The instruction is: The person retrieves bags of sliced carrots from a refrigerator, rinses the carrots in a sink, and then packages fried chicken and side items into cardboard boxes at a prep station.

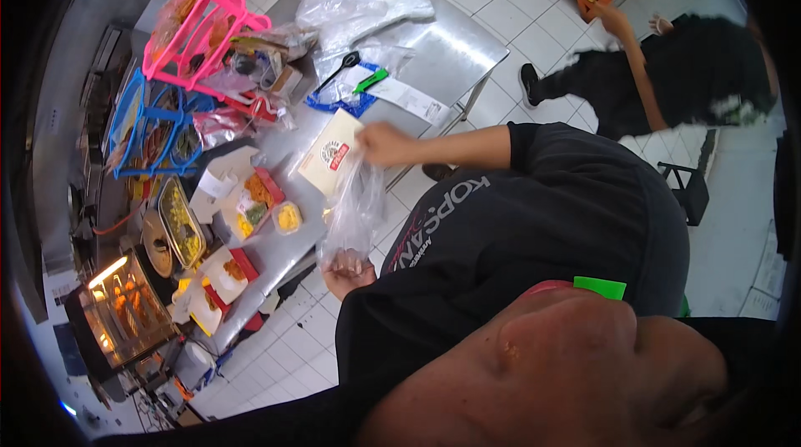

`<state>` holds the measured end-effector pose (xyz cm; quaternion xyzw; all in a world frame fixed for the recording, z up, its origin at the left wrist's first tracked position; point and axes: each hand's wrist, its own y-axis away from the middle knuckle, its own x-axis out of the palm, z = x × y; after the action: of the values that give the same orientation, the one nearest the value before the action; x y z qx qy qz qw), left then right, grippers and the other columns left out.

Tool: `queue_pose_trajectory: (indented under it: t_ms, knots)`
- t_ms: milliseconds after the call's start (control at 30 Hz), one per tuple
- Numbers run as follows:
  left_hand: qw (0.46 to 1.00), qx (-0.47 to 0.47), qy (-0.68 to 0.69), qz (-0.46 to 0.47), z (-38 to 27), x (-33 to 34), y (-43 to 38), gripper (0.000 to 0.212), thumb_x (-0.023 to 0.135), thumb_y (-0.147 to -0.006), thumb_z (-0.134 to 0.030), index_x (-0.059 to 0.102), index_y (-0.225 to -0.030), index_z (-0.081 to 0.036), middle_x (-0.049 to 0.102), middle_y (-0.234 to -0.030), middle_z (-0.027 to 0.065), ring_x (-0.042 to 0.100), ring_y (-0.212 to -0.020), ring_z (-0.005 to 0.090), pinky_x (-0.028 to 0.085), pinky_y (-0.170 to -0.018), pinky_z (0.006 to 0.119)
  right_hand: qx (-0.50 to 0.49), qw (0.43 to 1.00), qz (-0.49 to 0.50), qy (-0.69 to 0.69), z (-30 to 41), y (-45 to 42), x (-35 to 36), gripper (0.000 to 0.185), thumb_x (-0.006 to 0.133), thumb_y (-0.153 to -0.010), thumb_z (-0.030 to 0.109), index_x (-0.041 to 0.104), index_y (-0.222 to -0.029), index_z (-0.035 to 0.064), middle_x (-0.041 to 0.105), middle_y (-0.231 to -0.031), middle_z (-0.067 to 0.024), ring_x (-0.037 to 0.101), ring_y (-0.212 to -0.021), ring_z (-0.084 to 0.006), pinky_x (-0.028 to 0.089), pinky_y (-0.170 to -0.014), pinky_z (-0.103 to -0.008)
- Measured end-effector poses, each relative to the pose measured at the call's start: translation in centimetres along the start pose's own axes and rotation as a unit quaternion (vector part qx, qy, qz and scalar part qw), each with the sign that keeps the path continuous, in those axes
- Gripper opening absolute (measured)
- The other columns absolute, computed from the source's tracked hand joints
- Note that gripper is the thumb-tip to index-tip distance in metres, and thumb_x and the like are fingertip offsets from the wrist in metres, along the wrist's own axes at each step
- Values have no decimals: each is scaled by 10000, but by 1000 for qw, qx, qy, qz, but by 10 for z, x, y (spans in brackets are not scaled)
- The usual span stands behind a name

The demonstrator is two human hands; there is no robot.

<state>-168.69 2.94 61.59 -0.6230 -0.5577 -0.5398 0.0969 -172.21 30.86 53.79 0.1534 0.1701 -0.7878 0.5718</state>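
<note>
My right hand (pixel 387 144), slightly blurred, has its fingers closed on the upper part of a clear plastic bag (pixel 357 212), beside a cream paper packet (pixel 330 153) with a printed logo. Lower down, my left hand (pixel 348 273) grips the bag's other end, its fingers partly seen through the film. Past the packet lie a green marker (pixel 371 81), black scissors (pixel 338 70) and a printed paper strip (pixel 410 97). On the table's near left stand an open box of fried chicken (pixel 251 200), a small tub of yellow food (pixel 288 217) and more open boxes (pixel 228 275).
The steel table (pixel 466 40) carries a stack of clear plastic bags (pixel 366 0), pink (pixel 206 40) and blue (pixel 159 128) baskets, and a metal tray of yellow food (pixel 181 222). A lit food warmer (pixel 128 309) stands beyond. Another person (pixel 676 72) is at the upper right.
</note>
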Motion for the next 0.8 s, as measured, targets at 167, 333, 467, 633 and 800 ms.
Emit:
queue_pose_trajectory:
  t_ms: [167, 333, 467, 633, 800]
  knots:
    - [820, 149, -549, -61, 0, -48, 1, 229, 606, -902, -123, 455, -729, -121, 467, -610, -24, 410, -469, 68, 263, -404, 246, 312, 851, 103, -411, 58, -3, -48, 146, 649, -921, 209, 572, -925, 86, 612, -704, -46, 702, -664, -218, 616, -571, -419]
    - [751, 360, -465, -300, -31, -86, 3, 142, 585, -944, -171, 537, -822, -118, 483, -623, -32, 408, -466, 59, 279, -395, 243, 242, 779, 474, -331, 78, 53, -29, 185, 698, -872, 165, 557, -951, 77, 562, -735, -22, 569, -584, -123, 506, -530, -305]
    - [937, 201, -203, -200, -32, -84, 42, 57, 521, -962, -111, 575, -946, -104, 428, -620, -52, 372, -470, 56, 311, -408, 226, -161, 958, 227, -63, 46, 56, -9, 320, 745, -728, 162, 569, -974, 56, 569, -851, -49, 538, -712, -162, 478, -652, -334]
    - [950, -169, -214, 153, 3, -62, 42, 312, 469, -1010, -374, 571, -872, -113, 413, -644, -59, 297, -485, 60, 291, -444, 235, 38, 993, -106, 47, 68, 25, -22, 212, 617, -750, 46, 659, -957, 54, 616, -718, -75, 605, -666, -194, 438, -556, -331]
    - [920, -120, -362, 91, -10, -76, 58, 512, 364, -1009, -455, 606, -1225, -59, 607, -901, 26, 470, -650, 121, 426, -584, 250, 308, 842, 236, -375, 113, 57, 5, 255, 560, -976, 260, 650, -1028, 27, 651, -768, -50, 670, -699, -174, 577, -615, -312]
